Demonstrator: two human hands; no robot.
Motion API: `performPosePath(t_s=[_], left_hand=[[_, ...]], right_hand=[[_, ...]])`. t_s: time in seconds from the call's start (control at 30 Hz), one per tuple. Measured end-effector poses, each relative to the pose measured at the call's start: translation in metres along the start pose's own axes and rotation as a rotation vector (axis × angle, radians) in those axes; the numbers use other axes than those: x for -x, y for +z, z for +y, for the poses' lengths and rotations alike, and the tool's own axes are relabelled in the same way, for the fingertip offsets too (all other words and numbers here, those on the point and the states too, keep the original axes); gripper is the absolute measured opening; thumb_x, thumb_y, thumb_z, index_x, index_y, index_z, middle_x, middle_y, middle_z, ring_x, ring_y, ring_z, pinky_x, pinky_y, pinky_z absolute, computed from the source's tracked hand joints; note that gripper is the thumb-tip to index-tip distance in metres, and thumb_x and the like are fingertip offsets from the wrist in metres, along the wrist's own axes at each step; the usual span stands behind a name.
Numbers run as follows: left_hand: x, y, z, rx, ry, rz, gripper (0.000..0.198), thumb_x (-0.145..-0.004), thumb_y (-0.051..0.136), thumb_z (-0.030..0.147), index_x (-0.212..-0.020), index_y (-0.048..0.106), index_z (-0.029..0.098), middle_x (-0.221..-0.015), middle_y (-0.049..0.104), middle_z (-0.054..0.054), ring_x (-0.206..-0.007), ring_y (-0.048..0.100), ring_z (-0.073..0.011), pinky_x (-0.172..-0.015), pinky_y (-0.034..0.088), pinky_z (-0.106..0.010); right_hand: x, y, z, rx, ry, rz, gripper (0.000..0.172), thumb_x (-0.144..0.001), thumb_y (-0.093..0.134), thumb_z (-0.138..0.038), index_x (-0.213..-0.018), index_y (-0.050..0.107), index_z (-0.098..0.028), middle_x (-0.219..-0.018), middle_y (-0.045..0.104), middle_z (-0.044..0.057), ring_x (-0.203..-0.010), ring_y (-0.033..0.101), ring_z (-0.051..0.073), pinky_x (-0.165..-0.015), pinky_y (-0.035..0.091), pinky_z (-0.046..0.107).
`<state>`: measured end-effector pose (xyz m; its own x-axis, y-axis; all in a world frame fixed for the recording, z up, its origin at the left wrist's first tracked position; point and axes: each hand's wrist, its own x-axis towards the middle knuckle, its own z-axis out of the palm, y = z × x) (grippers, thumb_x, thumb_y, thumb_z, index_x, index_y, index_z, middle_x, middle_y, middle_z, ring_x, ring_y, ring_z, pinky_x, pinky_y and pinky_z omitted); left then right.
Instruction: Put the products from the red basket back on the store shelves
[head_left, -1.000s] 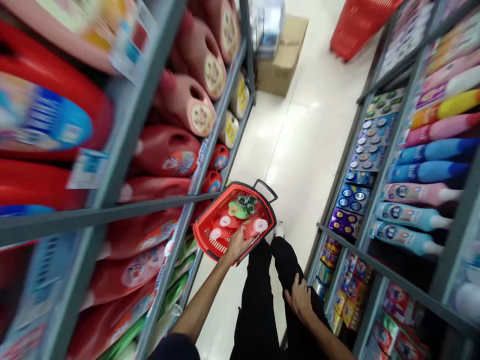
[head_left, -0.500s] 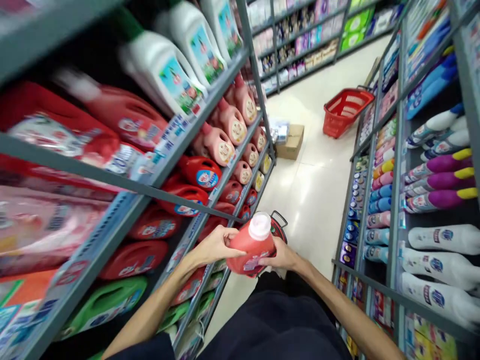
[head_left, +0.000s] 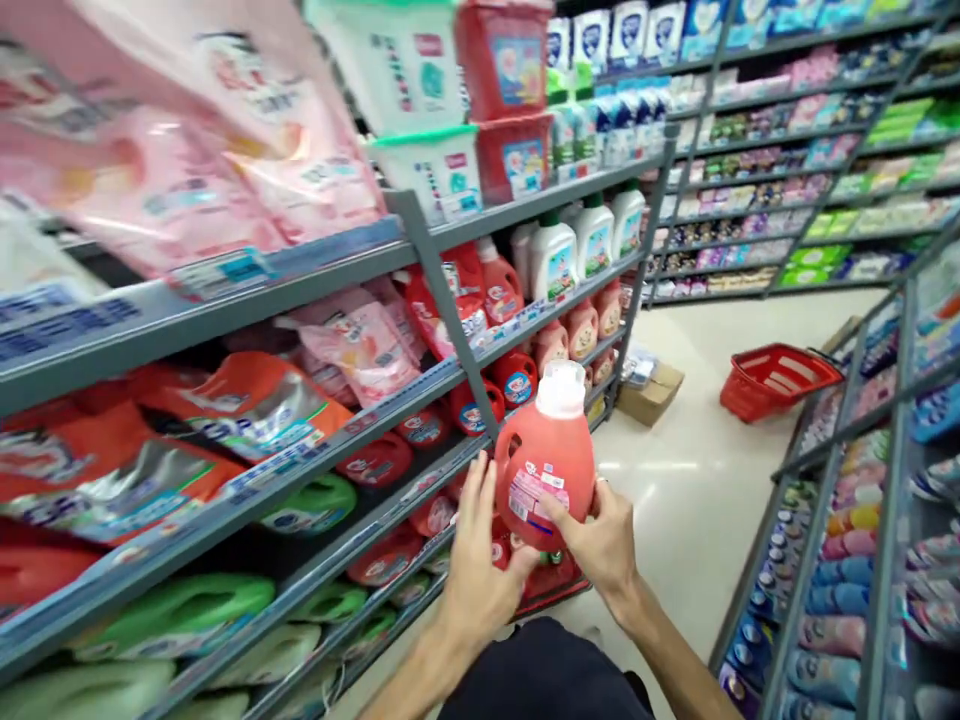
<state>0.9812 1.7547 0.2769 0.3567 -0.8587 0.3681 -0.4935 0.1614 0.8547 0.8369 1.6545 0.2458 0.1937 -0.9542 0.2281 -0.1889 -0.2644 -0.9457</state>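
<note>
1. A red detergent bottle (head_left: 545,462) was held up in front of the person, near the middle of the view, above a red basket (head_left: 551,580) whose rim showed just beneath the hands.
2. The bottle stood upright, its long axis close to vertical with a slight lean to the right; the white cap (head_left: 561,388) pointed up and the base pointed down toward the basket.
3. Its moulded handle lay on the left flank, and a pink and white label (head_left: 531,490) faced the camera.
4. The left hand (head_left: 480,570) was closed on the lower left part of the bottle, fingers running up along its side and the palm under its base.
5. The right hand (head_left: 600,540) gripped the lower right side, the thumb lying across the label and a ring on one finger.
6. To the left ran grey shelving (head_left: 420,250) stocked with red and pink jugs, pink and orange refill pouches, white bottles and green containers.
7. Farther down the aisle, a cardboard box (head_left: 651,392) sat on the pale floor (head_left: 697,480) by the shelf foot, and a second red basket (head_left: 776,378) stood on the floor near the right-hand shelves.
</note>
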Motion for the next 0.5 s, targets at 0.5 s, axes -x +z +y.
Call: performPosePath(t_s=[0.5], left_hand=[[0.032, -0.109, -0.039, 1.251, -0.425, 0.201, 0.078, -0.062, 0.073, 0.065, -0.118, 0.070, 0.011, -0.116, 0.075, -0.017, -0.127, 0.059, -0.0451, -0.111, 0.045, -0.057]], right_hand=[[0.000, 0.075, -0.090, -0.235, -0.207, -0.582, 0.050, -0.098, 0.059, -0.048, -0.143, 0.057, -0.026, -0.146, 0.060, 0.009, -0.133, 0.058, 0.027, -0.113, 0.050, 0.045]])
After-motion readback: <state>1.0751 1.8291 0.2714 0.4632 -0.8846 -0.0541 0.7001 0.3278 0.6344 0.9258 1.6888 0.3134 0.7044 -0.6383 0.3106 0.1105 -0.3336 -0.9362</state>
